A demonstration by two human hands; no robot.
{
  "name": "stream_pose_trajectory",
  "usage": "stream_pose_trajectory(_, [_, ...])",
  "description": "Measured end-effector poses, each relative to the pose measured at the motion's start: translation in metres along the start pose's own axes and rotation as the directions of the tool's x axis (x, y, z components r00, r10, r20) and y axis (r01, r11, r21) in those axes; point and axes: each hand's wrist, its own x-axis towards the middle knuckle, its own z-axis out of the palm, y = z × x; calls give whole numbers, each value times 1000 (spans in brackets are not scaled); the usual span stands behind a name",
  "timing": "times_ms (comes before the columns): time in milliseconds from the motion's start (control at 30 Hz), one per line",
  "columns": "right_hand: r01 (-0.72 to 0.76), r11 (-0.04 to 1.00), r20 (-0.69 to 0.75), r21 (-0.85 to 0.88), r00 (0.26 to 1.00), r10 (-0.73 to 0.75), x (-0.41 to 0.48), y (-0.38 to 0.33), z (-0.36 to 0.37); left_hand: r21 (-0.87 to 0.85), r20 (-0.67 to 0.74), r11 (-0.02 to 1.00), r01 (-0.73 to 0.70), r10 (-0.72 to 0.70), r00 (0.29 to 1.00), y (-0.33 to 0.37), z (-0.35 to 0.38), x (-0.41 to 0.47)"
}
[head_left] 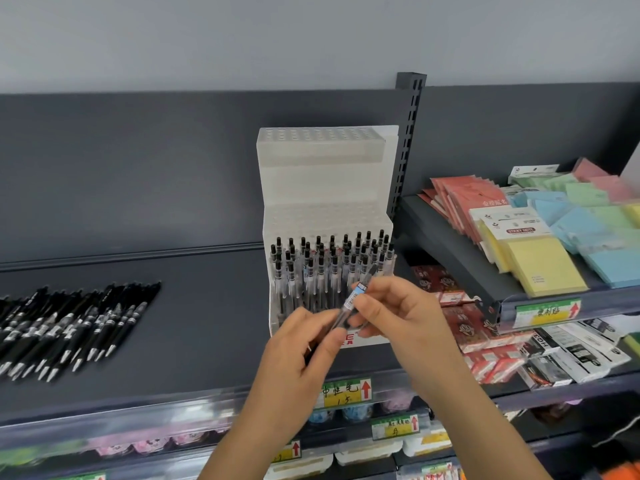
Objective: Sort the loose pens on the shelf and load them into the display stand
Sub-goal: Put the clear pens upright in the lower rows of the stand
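A white tiered display stand (325, 188) stands on the dark shelf (194, 323), its lowest tier filled with several clear pens with black caps (332, 268); the upper tiers hold none. In front of the stand both hands hold one clear pen with a blue label (355, 299), tilted with its cap up to the right. My left hand (304, 344) grips its lower end and my right hand (398, 317) pinches its middle. A pile of loose black pens (69, 327) lies at the left of the shelf.
A slotted upright post (407, 143) divides the shelves. To the right, a raised shelf carries sticky-note pads (540, 265) and red packets (464, 202); more packaged goods lie below. Price tags (346, 393) line the shelf's front edge, with lower shelves beneath.
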Motion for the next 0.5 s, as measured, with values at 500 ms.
stream_pose_trajectory(500, [190, 937, -449, -294, 838, -311, 25, -24, -58, 90, -431, 937, 338, -269, 861, -42, -28, 9])
